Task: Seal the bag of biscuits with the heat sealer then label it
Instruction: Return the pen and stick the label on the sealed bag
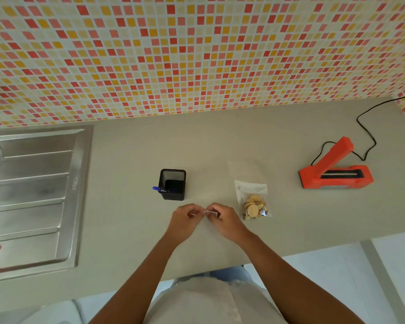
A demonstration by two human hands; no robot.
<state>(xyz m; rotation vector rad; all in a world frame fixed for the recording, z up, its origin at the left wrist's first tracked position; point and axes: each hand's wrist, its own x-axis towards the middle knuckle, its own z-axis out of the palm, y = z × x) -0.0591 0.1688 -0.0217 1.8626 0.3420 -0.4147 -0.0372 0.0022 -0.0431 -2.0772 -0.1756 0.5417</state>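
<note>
Near the counter's front edge, left hand [185, 217] and right hand [222, 218] together pinch a small white label [211, 213]. Bag of biscuits [253, 202] lies just right; heat sealer [334, 169] (arm raised) far right.

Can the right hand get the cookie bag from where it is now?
Probably yes. The bag of biscuits lies just beside the right hand with bare counter between, though its fingers are pinching a small white label.

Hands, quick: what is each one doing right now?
Left hand: fingers pinched on one end of a small white label.
Right hand: pinched on the label's other end.
</note>
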